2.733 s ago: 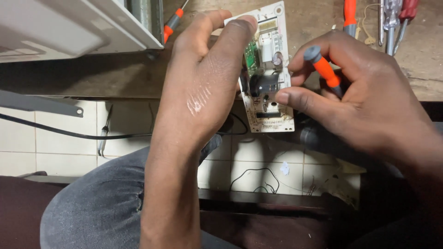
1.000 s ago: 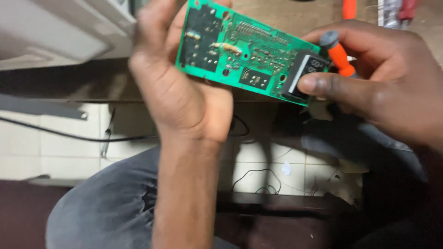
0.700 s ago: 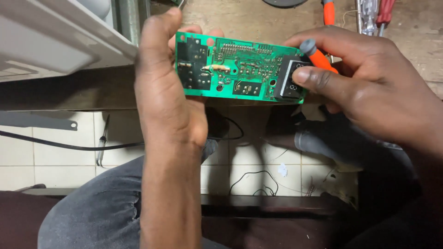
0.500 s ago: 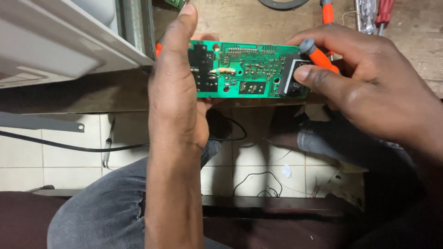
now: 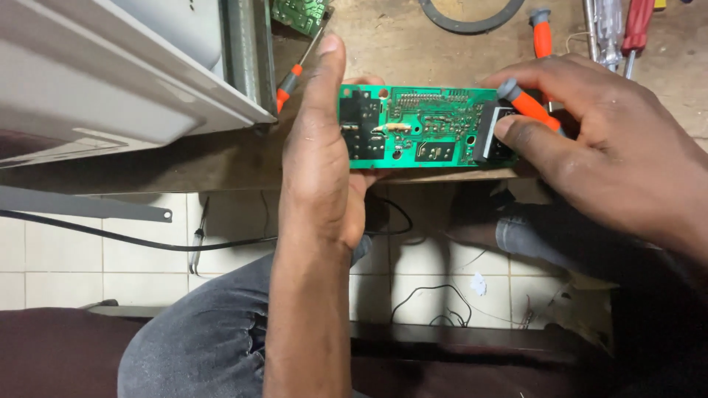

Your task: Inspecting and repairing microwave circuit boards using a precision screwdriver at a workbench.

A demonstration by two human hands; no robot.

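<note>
Nearest me are my grey-jeaned knee (image 5: pixel 214 332) and the tiled floor (image 5: pixel 133 250), with a black cable (image 5: pixel 110 234) running across it. Above that, over the near edge of the wooden bench (image 5: pixel 413 44), I hold the green board (image 5: pixel 424 129) in both hands.

My left hand (image 5: pixel 321 155) clamps the board's left end, fingers closed around it, forefinger stretched up along the edge. My right hand (image 5: pixel 605 147) pinches the right end, thumb pressed on the black block there, and the same closed fingers trap an orange-handled screwdriver (image 5: pixel 527 107) against it.

To do this well, I judge I should grip by the edges only, keep the board level and steady, and keep the screwdriver off the traces.

The board's long axis runs left to right, its soldered green face turned up toward me.

Farther off sit a grey metal casing (image 5: pixel 125 74) at the left, a second orange screwdriver (image 5: pixel 295 70) beside it, another green board (image 5: pixel 299 11), a dark ring (image 5: pixel 472 22) and more screwdrivers (image 5: pixel 612 29) at the far right.
</note>
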